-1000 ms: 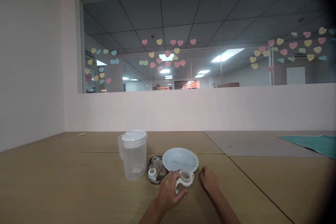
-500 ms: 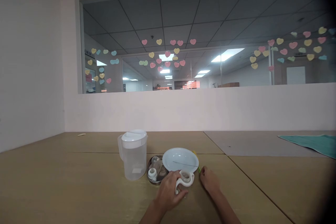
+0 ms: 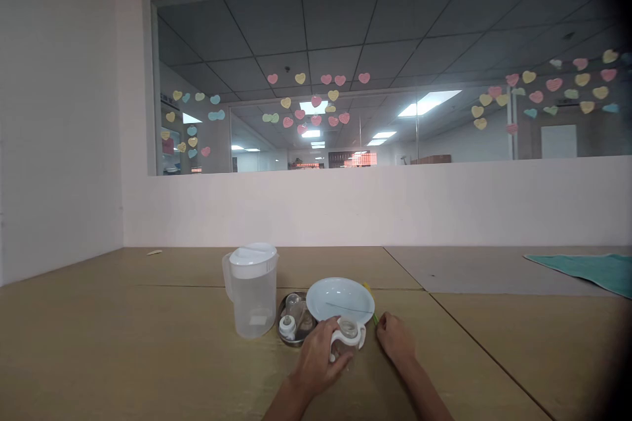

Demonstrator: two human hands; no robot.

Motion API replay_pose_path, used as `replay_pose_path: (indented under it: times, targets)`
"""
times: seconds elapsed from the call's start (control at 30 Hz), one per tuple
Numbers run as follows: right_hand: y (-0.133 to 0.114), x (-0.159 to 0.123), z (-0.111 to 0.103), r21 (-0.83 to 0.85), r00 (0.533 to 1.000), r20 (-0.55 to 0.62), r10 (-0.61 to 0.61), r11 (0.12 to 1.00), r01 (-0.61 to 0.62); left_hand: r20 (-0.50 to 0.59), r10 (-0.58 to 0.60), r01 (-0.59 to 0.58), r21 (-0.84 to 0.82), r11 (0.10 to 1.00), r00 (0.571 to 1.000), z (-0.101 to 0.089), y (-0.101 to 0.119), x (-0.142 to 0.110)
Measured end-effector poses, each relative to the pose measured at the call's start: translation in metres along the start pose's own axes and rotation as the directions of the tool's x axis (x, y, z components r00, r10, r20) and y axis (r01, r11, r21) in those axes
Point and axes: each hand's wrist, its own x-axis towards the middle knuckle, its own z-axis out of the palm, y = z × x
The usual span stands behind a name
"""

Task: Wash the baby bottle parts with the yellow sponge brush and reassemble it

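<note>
My left hand (image 3: 318, 352) is wrapped around a clear baby bottle (image 3: 348, 327) with white handles. The bottle has no cap on, and its mouth faces up just in front of a white bowl (image 3: 340, 289). To the right of the bowl, my right hand (image 3: 395, 335) is closed in a pinch at a thin yellow-green stick (image 3: 375, 320), whose full shape I cannot make out. A thin dark wire-like line (image 3: 345, 308) shows inside the bowl. Left of the bowl, a round metal tray (image 3: 296, 345) holds a white bottle collar with a teat (image 3: 287, 326) and a clear cap (image 3: 293, 304).
A clear plastic pitcher (image 3: 254, 302) with a white lid stands left of the tray. A teal cloth (image 3: 587, 270) lies at the far right. A small pale scrap (image 3: 155, 252) is at the back left. Behind the table rises a wall with a window.
The baby bottle has turned a little in my left hand, so its mouth and handles face a slightly different way. My right hand has hardly moved.
</note>
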Motion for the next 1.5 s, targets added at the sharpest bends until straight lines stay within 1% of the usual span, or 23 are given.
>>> replay_pose_path:
  times: [0.13,0.23,0.33,0.43,0.5,0.53,0.57,0.67,0.73,0.83,0.93,1.13,1.4,1.5]
  targets:
    - [-0.003,-0.002,-0.004,-0.016,0.999,-0.048,-0.013,1.000,0.013,-0.028,-0.021,0.019,-0.047,0.999,0.999,-0.004,-0.004,-0.001]
    - [-0.007,-0.004,-0.009,-0.029,0.997,-0.073,-0.007,1.000,0.005,-0.124,-0.102,0.095,-0.061,0.994,0.987,-0.009,-0.013,-0.001]
    - [-0.009,-0.006,-0.012,-0.024,0.997,-0.082,-0.007,1.000,0.005,-0.246,-0.180,0.180,-0.022,0.983,0.952,-0.013,-0.026,0.000]
    - [-0.009,-0.006,-0.012,-0.030,0.997,-0.075,0.000,1.000,-0.002,-0.371,-0.216,0.251,0.047,0.967,0.903,-0.017,-0.039,0.001]
    - [-0.008,-0.006,-0.012,-0.030,0.996,-0.088,-0.007,1.000,0.005,-0.423,-0.232,0.299,0.097,0.949,0.876,-0.019,-0.046,0.003]
    - [-0.008,-0.006,-0.011,-0.029,0.995,-0.100,-0.014,1.000,0.011,-0.430,-0.240,0.319,0.122,0.940,0.870,-0.020,-0.049,0.003]
    - [-0.008,-0.006,-0.011,-0.027,0.993,-0.113,-0.021,0.999,0.018,-0.424,-0.248,0.337,0.148,0.930,0.871,-0.020,-0.052,0.004]
    - [-0.008,-0.006,-0.010,-0.018,0.990,-0.142,-0.023,1.000,0.021,-0.358,-0.284,0.380,0.230,0.896,0.889,-0.018,-0.060,0.003]
    - [-0.008,-0.005,-0.010,-0.010,0.987,-0.158,-0.028,1.000,0.027,-0.301,-0.352,0.436,0.287,0.853,0.886,-0.014,-0.064,0.001]
    - [-0.009,-0.006,-0.012,0.003,0.982,-0.180,-0.050,0.999,0.051,-0.205,-0.490,0.530,0.370,0.763,0.848,-0.009,-0.066,-0.003]
    - [-0.010,-0.007,-0.012,0.012,0.982,-0.179,-0.052,0.998,0.055,-0.130,-0.563,0.558,0.430,0.710,0.816,-0.008,-0.064,-0.004]
    - [-0.008,-0.006,-0.011,-0.002,0.981,-0.183,-0.058,0.998,0.059,-0.118,-0.578,0.563,0.443,0.697,0.808,-0.015,-0.059,0.000]
    - [-0.005,-0.003,-0.005,0.003,0.971,-0.229,-0.069,0.997,0.071,-0.123,-0.605,0.589,0.445,0.675,0.787,-0.021,-0.067,0.001]
    - [-0.003,-0.001,-0.001,0.049,0.960,-0.269,-0.081,0.994,0.098,-0.123,-0.617,0.596,0.459,0.659,0.777,-0.023,-0.068,0.001]
